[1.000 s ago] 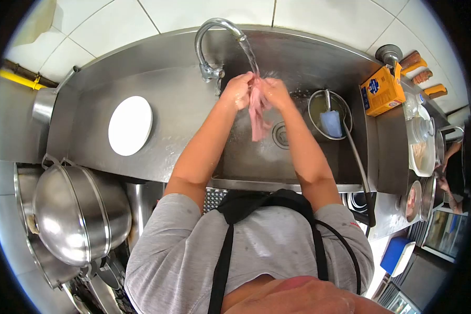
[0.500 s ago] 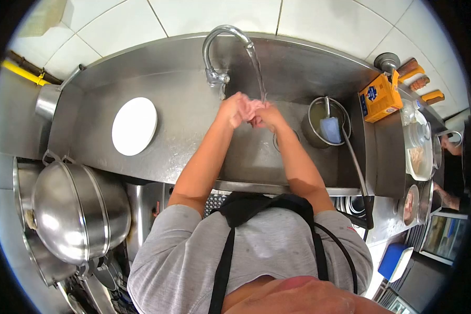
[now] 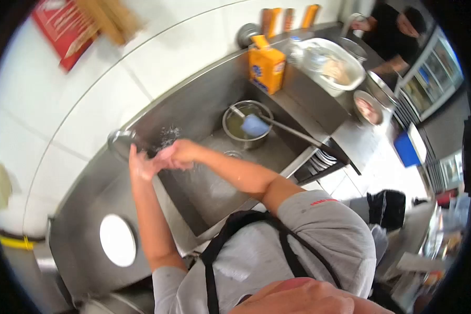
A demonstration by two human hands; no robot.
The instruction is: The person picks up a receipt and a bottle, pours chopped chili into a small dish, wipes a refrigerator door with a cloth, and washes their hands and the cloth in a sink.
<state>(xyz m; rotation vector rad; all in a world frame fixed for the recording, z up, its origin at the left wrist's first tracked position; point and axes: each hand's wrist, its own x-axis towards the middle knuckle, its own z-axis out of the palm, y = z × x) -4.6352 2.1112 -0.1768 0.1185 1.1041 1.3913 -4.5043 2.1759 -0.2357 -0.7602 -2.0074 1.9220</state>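
Observation:
Both hands meet beside the faucet (image 3: pixel 121 142), over the sink's left basin edge. My left hand (image 3: pixel 143 165) has its thumb stretched up and apart, its fingers reaching toward my right hand. My right hand (image 3: pixel 181 155) is closed, touching the left fingertips; blur hides what lies between them, a pinkish area. Water splashes (image 3: pixel 170 135) just above the hands. To the right in the basin stands a metal pot (image 3: pixel 247 140) of cloudy liquid, with a blue-headed spatula (image 3: pixel 255 125) and a long handle across it.
A white plate (image 3: pixel 118 240) lies on the steel surface at lower left. An orange box (image 3: pixel 267 68) stands on the sink's right ledge, near a white tub (image 3: pixel 350 73) and a bowl of pinkish food (image 3: pixel 368 108). A person in black (image 3: pixel 390 31) is at the upper right.
The view has swung right, so the sink appears tilted and more of the room shows. The hands have shifted to the left of the running water, and my left thumb now stands apart.

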